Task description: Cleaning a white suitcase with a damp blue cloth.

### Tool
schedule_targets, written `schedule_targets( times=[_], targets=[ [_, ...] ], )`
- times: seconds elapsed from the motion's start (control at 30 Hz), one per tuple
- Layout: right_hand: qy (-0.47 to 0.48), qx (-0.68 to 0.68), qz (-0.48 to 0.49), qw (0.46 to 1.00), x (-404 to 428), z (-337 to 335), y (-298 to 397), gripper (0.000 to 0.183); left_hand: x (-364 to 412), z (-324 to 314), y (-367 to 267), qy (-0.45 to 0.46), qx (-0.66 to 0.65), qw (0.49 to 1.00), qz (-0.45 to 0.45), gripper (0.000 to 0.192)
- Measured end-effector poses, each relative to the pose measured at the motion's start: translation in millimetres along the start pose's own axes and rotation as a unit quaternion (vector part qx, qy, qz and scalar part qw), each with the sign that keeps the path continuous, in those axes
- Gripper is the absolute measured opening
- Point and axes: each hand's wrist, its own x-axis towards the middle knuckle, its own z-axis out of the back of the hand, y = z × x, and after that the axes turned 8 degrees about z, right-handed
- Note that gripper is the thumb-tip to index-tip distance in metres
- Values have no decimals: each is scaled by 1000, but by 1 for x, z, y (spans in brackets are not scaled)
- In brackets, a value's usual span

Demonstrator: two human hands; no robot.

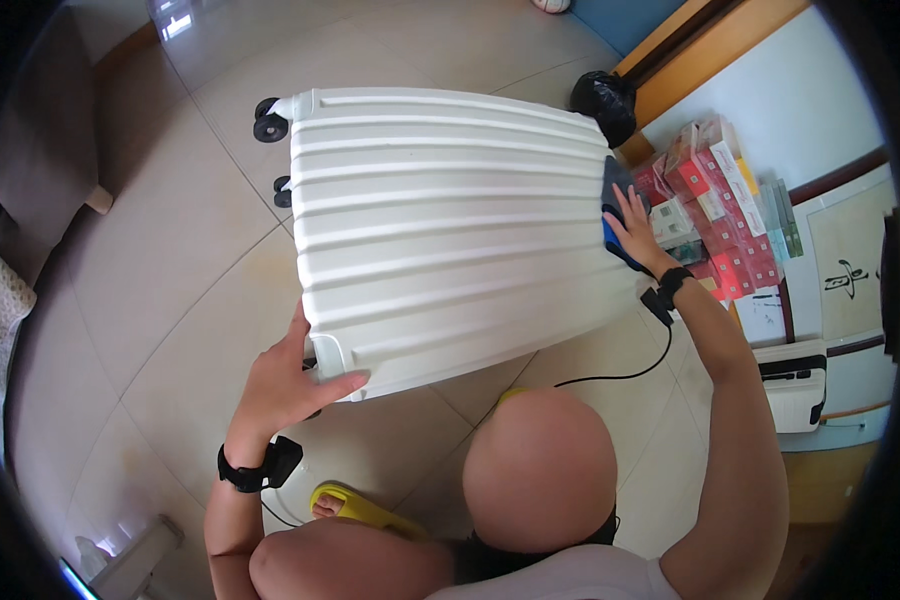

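A white ribbed hard-shell suitcase (450, 225) lies across the view before my knees, its black caster wheels (271, 127) pointing left. At its lower left corner, my left hand (285, 382) grips the shell, with the thumb on the ribbed face and the fingers around the wheel end. My right hand (634, 225) presses on a dark grey and blue cloth (613, 187) at the suitcase's right end. The cloth is bunched along that edge and partly covered by the hand. Both wrists wear black bands with a device; a black cable hangs near the right one.
Stacked red and white boxes (727, 217) stand beyond the right end, beside a black plastic bag (604, 105). Another white suitcase (795, 386) is at the far right. A grey sofa (41, 135) is at the left. A yellow slipper (360, 510) is on the tiled floor.
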Motion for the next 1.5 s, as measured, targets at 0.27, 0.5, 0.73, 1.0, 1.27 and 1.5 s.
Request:
schedule_targets(
  times=[0.27, 0.5, 0.73, 1.0, 1.27, 1.5],
  targets=[
    [73, -20, 9, 997, 37, 0, 96, 78, -1, 0, 3, -5, -25, 999, -38, 111],
    [140, 7, 110, 984, 81, 7, 250, 84, -2, 0, 11, -25, -5, 997, -72, 114],
    [131, 22, 223, 966, 98, 3, 383, 82, 5, -7, 28, -79, 37, 991, -100, 109],
    [78, 91, 385, 915, 98, 1, 449, 73, 1, -3, 18, -53, 62, 994, -73, 112],
    [69, 76, 362, 926, 113, 0, 379, 78, 4, -7, 28, -66, 39, 995, -71, 107],
    [52, 7, 168, 984, 109, 1, 201, 74, -5, 3, 1, 4, -27, 1000, -10, 110]
  ],
)
